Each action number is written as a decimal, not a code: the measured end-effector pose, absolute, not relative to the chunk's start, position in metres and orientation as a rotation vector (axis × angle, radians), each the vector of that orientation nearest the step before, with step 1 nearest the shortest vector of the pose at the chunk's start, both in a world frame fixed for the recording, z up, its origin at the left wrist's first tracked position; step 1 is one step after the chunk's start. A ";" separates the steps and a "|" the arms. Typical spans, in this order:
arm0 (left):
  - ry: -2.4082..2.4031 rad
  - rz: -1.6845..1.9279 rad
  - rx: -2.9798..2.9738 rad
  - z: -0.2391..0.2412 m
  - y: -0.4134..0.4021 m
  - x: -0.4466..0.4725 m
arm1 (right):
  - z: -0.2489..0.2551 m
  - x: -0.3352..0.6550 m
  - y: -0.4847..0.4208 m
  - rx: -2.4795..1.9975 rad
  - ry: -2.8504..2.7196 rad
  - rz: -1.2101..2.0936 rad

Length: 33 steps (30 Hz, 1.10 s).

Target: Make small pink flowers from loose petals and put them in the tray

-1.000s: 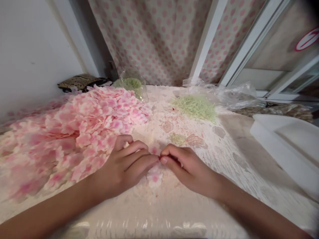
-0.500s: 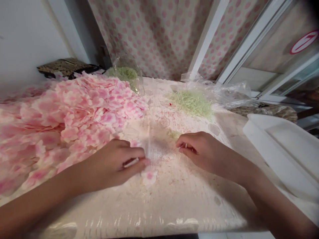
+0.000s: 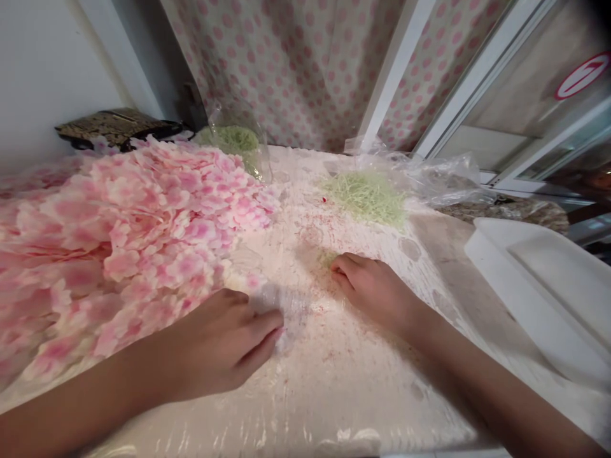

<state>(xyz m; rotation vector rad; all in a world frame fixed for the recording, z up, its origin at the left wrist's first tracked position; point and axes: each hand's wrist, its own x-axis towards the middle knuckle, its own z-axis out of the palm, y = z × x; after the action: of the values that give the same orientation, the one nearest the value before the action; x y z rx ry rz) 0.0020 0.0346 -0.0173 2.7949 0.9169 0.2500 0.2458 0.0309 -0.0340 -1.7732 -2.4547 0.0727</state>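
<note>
My left hand (image 3: 238, 343) is low over the table, thumb and fingers pressed together, beside the front edge of a big heap of pink and white artificial petals (image 3: 157, 197). A sliver of pink shows at its fingertips; whether it is pinched or lies beneath cannot be told. Farther right, my right hand (image 3: 370, 286) is closed, its fingertips at a small tuft of pale green shreds (image 3: 326, 257). What those fingers hold, if anything, is hidden. Beyond it lies a larger pile of green paper shreds (image 3: 365, 198).
A white plastic tub (image 3: 548, 280) stands at the right. Crumpled clear plastic (image 3: 439, 175) lies at the back right. A clear bag of green shreds (image 3: 236, 140) and a patterned bag (image 3: 114, 124) are behind the petals. A dotted curtain (image 3: 296, 70) hangs behind the plastic-covered table (image 3: 305, 394).
The left hand has come slightly nearer and lower, and the loose petal at its fingertips is now mostly out of sight. The right hand has shifted slightly left, its fingers closing together.
</note>
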 end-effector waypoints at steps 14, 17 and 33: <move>0.972 0.258 1.842 -0.023 0.044 0.011 | -0.026 0.250 0.025 -1.523 -2.107 0.549; 0.980 0.285 1.793 -0.023 0.044 0.011 | -0.027 0.250 0.027 -1.421 -1.921 0.830; 1.019 0.230 1.593 -0.018 0.043 0.014 | -0.021 0.230 0.019 -1.103 -1.556 1.370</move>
<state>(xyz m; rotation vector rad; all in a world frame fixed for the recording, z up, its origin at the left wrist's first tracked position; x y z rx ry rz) 0.0143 0.0425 -0.0184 1.5934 1.0192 0.2302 0.2303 0.0186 -0.0206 -1.1025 -1.5562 1.3704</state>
